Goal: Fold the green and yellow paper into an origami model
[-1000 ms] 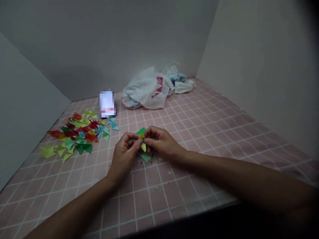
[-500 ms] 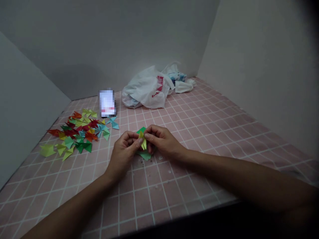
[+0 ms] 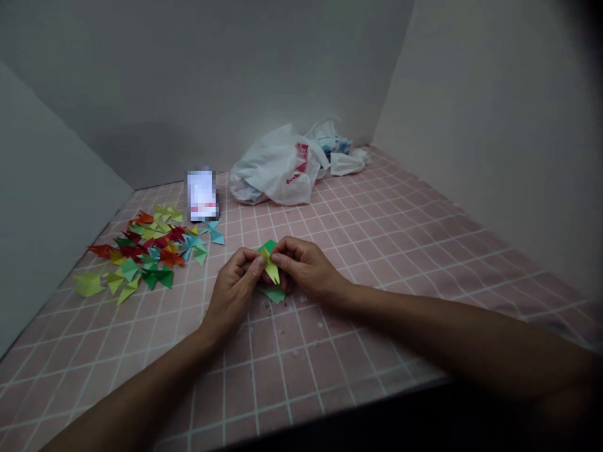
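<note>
Between my two hands is a small yellow folded paper (image 3: pixel 271 269), its narrow split end pointing toward me. My left hand (image 3: pixel 237 284) pinches its left side with thumb and fingers. On the other side my right hand (image 3: pixel 308 269) is closed on it, thumb at its upper right edge. Beneath them lie green paper sheets (image 3: pixel 273 295) on the table, mostly covered by my fingers. To the left spreads a pile of folded paper pieces (image 3: pixel 157 275) in red, orange, yellow, green and light blue.
A lit phone (image 3: pixel 202 194), its screen blurred, stands behind the pile. Farther back rests a crumpled white plastic bag (image 3: pixel 277 169), with a blue-and-white packet (image 3: pixel 336 145) beside it. A pink checked cloth (image 3: pixel 400 238) covers the table, and pale walls rise on three sides.
The yellow paper has turned slightly in my fingers, and its lower end now shows split points. My left thumb has shifted up a little along it. Both hands stay in nearly the same place.
</note>
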The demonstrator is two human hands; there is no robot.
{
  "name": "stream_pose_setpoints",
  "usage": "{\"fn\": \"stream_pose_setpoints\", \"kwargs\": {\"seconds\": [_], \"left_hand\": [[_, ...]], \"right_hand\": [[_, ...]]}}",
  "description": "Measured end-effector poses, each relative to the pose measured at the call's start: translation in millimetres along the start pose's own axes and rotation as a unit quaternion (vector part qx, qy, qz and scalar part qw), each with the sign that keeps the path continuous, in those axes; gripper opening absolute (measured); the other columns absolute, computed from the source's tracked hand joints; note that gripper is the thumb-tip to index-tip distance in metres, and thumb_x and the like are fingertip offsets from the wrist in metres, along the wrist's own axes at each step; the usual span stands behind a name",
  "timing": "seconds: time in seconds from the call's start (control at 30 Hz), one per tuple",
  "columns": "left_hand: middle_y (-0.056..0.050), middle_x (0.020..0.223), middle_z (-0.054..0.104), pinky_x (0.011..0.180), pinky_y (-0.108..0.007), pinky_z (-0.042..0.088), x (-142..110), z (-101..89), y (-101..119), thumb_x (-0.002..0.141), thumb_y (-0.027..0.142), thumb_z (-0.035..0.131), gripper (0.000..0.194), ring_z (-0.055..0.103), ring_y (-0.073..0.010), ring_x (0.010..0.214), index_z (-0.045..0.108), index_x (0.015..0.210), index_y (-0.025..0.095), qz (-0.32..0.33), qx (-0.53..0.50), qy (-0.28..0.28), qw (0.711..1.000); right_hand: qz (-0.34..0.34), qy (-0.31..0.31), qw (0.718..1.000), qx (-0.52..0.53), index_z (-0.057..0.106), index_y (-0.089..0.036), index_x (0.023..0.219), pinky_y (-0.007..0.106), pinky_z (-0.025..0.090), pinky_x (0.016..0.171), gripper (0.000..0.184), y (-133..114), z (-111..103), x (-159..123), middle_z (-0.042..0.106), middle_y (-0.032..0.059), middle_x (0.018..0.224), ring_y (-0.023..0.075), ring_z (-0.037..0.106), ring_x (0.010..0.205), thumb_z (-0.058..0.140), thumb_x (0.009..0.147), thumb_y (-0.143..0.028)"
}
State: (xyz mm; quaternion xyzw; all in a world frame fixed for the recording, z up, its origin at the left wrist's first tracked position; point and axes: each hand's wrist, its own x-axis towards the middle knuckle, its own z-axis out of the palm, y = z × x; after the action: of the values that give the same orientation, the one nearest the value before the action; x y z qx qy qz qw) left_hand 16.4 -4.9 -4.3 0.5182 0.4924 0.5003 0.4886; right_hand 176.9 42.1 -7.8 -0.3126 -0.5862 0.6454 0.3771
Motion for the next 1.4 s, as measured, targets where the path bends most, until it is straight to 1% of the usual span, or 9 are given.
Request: {"fn": "stream_pose_setpoints", "kwargs": {"seconds": [0.13, 0.33, 0.47, 0.7, 0.87, 1.0, 1.23, 1.3, 1.4], "left_hand": [[0.002, 0.073, 0.063, 0.064, -0.023, 0.049, -1, 0.7, 0, 0.096, 0.041, 0.059, 0.026, 0.058, -0.011, 0.066, 0.059, 0.083, 0.019, 0.008, 0.011, 0.008, 1.0], [0.002, 0.07, 0.065, 0.064, -0.024, 0.051, 1, 2.5, 1, 0.09, 0.037, 0.067, 0.02, 0.061, -0.0123, 0.064, 0.06, 0.091, 0.018, -0.003, -0.006, 0.01, 1.0], [0.001, 0.069, 0.067, 0.062, -0.024, 0.051, 1, 4.1, 4, 0.086, 0.035, 0.07, 0.02, 0.063, -0.0124, 0.063, 0.06, 0.091, 0.018, -0.01, -0.009, 0.01, 1.0], [0.001, 0.068, 0.067, 0.059, -0.023, 0.051, 1, 4.5, 11, 0.082, 0.035, 0.072, 0.02, 0.063, -0.012, 0.061, 0.062, 0.086, 0.018, -0.011, 0.023, 0.02, 0.999], [0.001, 0.068, 0.066, 0.058, -0.022, 0.051, 0, 3.3, 11, 0.082, 0.033, 0.072, 0.019, 0.063, -0.0118, 0.06, 0.061, 0.083, 0.018, -0.006, 0.042, 0.023, 0.999], [0.001, 0.068, 0.067, 0.059, -0.024, 0.052, 0, 2.3, 9, 0.084, 0.037, 0.071, 0.021, 0.063, -0.0129, 0.061, 0.062, 0.086, 0.018, -0.01, 0.033, 0.02, 0.999], [0.001, 0.067, 0.066, 0.057, -0.023, 0.051, 0, 2.5, 8, 0.082, 0.038, 0.073, 0.024, 0.062, -0.0121, 0.06, 0.062, 0.084, 0.017, -0.014, 0.024, 0.026, 0.999], [0.001, 0.067, 0.066, 0.057, -0.023, 0.051, 1, 1.9, 7, 0.082, 0.038, 0.074, 0.023, 0.062, -0.012, 0.059, 0.063, 0.084, 0.017, -0.02, 0.014, 0.024, 0.999], [0.001, 0.065, 0.065, 0.057, -0.022, 0.051, 2, 0.3, 7, 0.081, 0.038, 0.075, 0.023, 0.061, -0.0115, 0.058, 0.065, 0.082, 0.017, -0.032, -0.001, 0.019, 0.999]], "right_hand": [[0.007, 0.003, 1.0, -0.003, 0.053, -0.02, 0.082, 0.02, 0.041, 0.043, 0.013, -1, 1, -1, 0.055, -0.0067, 0.053, 0.0087, 0.051, 0.043, 0.056, 0.094, -0.026], [0.004, 0.002, 1.0, -0.002, 0.054, -0.019, 0.083, 0.02, 0.044, 0.045, 0.013, -3, 1, -1, 0.056, -0.0056, 0.057, 0.0085, 0.052, 0.046, 0.056, 0.094, -0.025], [0.002, 0.004, 1.0, -0.003, 0.054, -0.019, 0.083, 0.02, 0.044, 0.045, 0.012, -2, 1, -2, 0.057, -0.0047, 0.06, 0.0082, 0.053, 0.047, 0.057, 0.094, -0.025], [-0.008, 0.009, 1.0, -0.027, 0.055, -0.02, 0.083, 0.02, 0.042, 0.044, 0.014, 0, 0, -2, 0.056, -0.0046, 0.059, 0.0084, 0.052, 0.047, 0.057, 0.094, -0.028], [-0.009, 0.008, 1.0, -0.026, 0.055, -0.019, 0.084, 0.021, 0.041, 0.045, 0.013, -1, 0, -2, 0.054, -0.0052, 0.059, 0.0087, 0.051, 0.047, 0.057, 0.093, -0.027], [-0.013, 0.006, 1.0, -0.015, 0.055, -0.019, 0.084, 0.021, 0.041, 0.045, 0.012, -2, 1, -2, 0.055, -0.0048, 0.062, 0.0087, 0.051, 0.047, 0.059, 0.092, -0.027], [-0.009, 0.005, 1.0, -0.01, 0.054, -0.02, 0.082, 0.022, 0.04, 0.046, 0.015, -2, 2, -4, 0.054, -0.0049, 0.063, 0.0088, 0.05, 0.049, 0.061, 0.089, -0.031], [-0.014, 0.006, 1.0, -0.02, 0.054, -0.02, 0.081, 0.022, 0.039, 0.047, 0.016, -2, 1, -4, 0.054, -0.0047, 0.063, 0.0088, 0.049, 0.05, 0.062, 0.088, -0.032], [-0.041, 0.019, 0.997, -0.056, 0.055, -0.019, 0.078, 0.023, 0.037, 0.05, 0.018, -2, -1, -4, 0.053, -0.0036, 0.065, 0.0095, 0.047, 0.055, 0.063, 0.087, -0.033]]}}
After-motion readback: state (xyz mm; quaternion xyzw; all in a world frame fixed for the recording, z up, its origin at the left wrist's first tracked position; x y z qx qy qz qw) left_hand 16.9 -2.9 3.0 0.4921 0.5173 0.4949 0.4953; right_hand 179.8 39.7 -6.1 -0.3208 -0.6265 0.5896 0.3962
